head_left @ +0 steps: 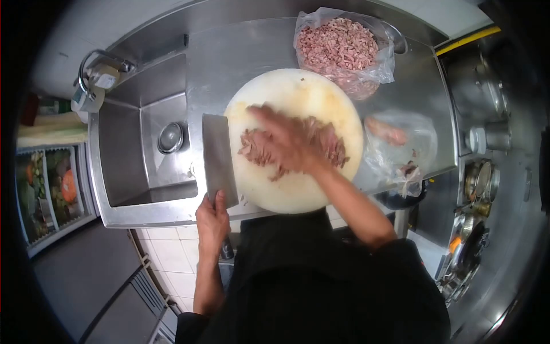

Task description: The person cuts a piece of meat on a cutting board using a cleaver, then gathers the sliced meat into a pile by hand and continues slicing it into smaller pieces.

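My left hand [212, 221] grips a cleaver [215, 157] by its handle end, the broad blade pointing away from me along the left edge of the round white cutting board [269, 192]. Sliced meat [326, 140] lies spread across the middle of the board. Over the slices is my right hand [286, 137], blurred by motion, its fingers stretched out toward the upper left. The hand and forearm hide part of the meat.
Behind the board sits a clear plastic bag [387, 66] heaped with diced meat [338, 46]. To the right, another plastic bag [427, 135] holds a larger piece of meat [387, 132]. A steel sink [123, 155] with a faucet [86, 71] is on the left.
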`<state>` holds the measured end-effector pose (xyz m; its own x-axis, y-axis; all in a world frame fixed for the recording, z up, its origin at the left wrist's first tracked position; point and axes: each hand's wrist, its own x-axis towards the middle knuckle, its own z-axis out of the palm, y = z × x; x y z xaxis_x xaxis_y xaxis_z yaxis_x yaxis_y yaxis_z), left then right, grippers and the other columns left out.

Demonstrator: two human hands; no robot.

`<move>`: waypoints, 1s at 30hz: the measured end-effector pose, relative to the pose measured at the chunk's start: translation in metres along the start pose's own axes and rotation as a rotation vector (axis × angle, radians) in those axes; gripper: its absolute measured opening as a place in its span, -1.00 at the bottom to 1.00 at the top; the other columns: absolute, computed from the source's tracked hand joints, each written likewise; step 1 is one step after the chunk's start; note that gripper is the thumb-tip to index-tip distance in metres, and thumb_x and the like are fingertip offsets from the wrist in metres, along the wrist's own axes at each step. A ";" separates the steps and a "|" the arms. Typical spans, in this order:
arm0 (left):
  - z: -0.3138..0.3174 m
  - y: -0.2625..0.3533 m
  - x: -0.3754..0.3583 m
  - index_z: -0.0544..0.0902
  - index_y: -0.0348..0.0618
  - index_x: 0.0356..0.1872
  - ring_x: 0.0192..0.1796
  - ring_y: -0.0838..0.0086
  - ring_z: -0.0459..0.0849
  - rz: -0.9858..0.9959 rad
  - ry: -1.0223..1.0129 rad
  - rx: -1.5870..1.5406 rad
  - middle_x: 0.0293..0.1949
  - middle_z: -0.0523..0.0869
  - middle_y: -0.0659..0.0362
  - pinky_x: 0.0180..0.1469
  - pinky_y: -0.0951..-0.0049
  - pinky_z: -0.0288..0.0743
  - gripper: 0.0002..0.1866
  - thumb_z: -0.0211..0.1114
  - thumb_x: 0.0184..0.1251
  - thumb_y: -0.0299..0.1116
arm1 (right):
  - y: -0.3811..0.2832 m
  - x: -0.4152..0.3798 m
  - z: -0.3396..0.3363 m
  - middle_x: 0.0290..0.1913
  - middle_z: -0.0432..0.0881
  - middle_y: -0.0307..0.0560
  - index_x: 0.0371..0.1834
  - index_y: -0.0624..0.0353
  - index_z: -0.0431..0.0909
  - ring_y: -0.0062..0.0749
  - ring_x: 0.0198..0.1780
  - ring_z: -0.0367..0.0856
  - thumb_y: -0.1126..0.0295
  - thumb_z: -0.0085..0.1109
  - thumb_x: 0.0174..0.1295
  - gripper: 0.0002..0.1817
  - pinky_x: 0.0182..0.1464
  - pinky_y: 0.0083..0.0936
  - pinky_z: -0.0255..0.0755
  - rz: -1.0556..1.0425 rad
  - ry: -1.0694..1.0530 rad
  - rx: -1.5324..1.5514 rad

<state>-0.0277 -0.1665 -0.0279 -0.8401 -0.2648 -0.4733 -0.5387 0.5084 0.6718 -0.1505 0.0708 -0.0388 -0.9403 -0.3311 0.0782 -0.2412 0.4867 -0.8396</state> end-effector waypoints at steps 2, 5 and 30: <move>-0.001 0.005 -0.001 0.64 -0.53 -0.07 -0.24 -0.12 0.79 -0.020 -0.019 0.030 -0.33 0.75 -0.31 -0.15 0.13 0.60 -0.60 0.19 0.62 -0.23 | 0.029 0.002 -0.031 0.48 0.47 0.12 0.41 0.15 0.52 0.11 0.54 0.30 0.11 0.09 0.52 -0.49 0.60 -0.05 0.11 -0.056 0.073 -0.141; 0.001 0.002 -0.002 0.65 -0.50 -0.07 -0.21 -0.22 0.77 0.056 -0.001 0.013 -0.33 0.75 -0.33 -0.17 0.08 0.61 -0.65 0.21 0.58 -0.27 | 0.065 -0.014 -0.058 0.34 0.55 0.10 0.26 0.14 0.64 0.01 0.40 0.37 0.17 0.11 0.50 -0.59 0.50 -0.12 0.21 0.060 0.080 -0.332; -0.017 0.055 0.030 0.53 -0.36 -0.29 -0.31 -0.40 0.62 0.326 -0.004 0.438 -0.51 0.63 -0.36 -0.24 -0.25 0.45 -0.62 0.13 0.62 -0.18 | 0.030 0.006 0.050 -0.09 0.74 -0.08 -0.18 0.23 0.73 -0.11 0.04 0.65 0.52 0.38 0.14 -0.82 0.11 -0.23 0.53 -0.264 0.130 -0.162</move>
<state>-0.0835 -0.1609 0.0042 -0.9585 -0.0337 -0.2831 -0.1731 0.8578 0.4839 -0.1513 0.0433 -0.0907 -0.8605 -0.3617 0.3587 -0.5058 0.5233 -0.6858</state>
